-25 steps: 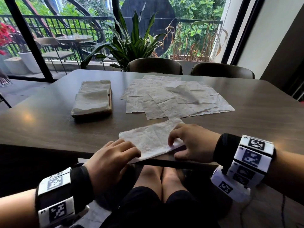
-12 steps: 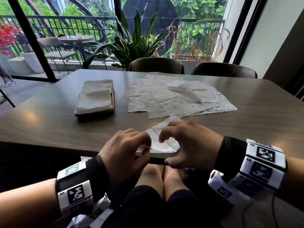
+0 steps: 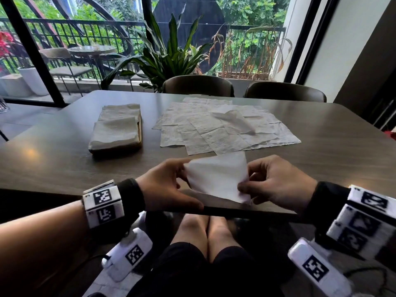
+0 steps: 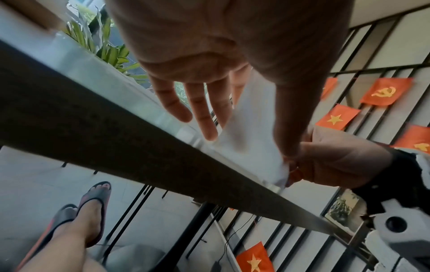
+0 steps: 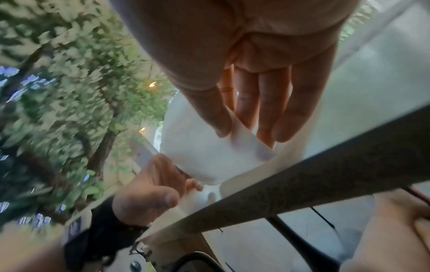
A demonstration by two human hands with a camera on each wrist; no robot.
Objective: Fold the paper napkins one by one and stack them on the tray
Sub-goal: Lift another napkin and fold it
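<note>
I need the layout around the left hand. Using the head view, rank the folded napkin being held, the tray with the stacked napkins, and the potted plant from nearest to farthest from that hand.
1. The folded napkin, pinched by the left hand at its left edge.
2. The tray, beyond the hand and to its left on the table.
3. The potted plant, behind the table's far edge.

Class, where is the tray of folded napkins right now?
In the head view, the tray sits on the table's left side, left of the spread unfolded napkins, beyond the left hand.
</note>
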